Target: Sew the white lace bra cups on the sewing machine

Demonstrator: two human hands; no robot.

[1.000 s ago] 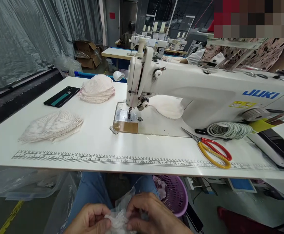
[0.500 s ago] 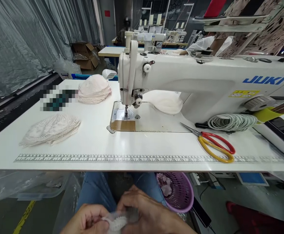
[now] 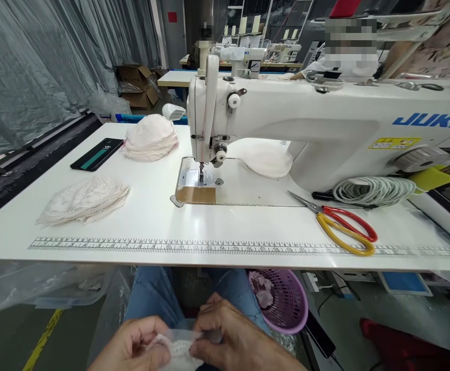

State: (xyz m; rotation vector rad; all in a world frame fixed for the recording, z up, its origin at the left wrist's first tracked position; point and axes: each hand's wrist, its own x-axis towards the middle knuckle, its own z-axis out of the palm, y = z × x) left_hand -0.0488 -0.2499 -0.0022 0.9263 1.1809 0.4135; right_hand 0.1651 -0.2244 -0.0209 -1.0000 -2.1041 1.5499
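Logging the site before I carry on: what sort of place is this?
Most likely a sewing workshop: a JUKI sewing machine stands on the table, stacked lacy fabric pieces lie nearby, and another machine shows behind.

Cool light brightens the white bench (image 3: 248,224), leaving soft glare near its front. Beneath, the floor (image 3: 343,312) is dim, though the fingers (image 3: 211,351) are readable. Wide-angle distortion stretches the edges; blocky pixelation masks background patches.

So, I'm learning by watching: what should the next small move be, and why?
Perhaps ease the right hand gently outward to flatten the white lacy piece: it looks bunched near the left hand, and both hands pinch it.
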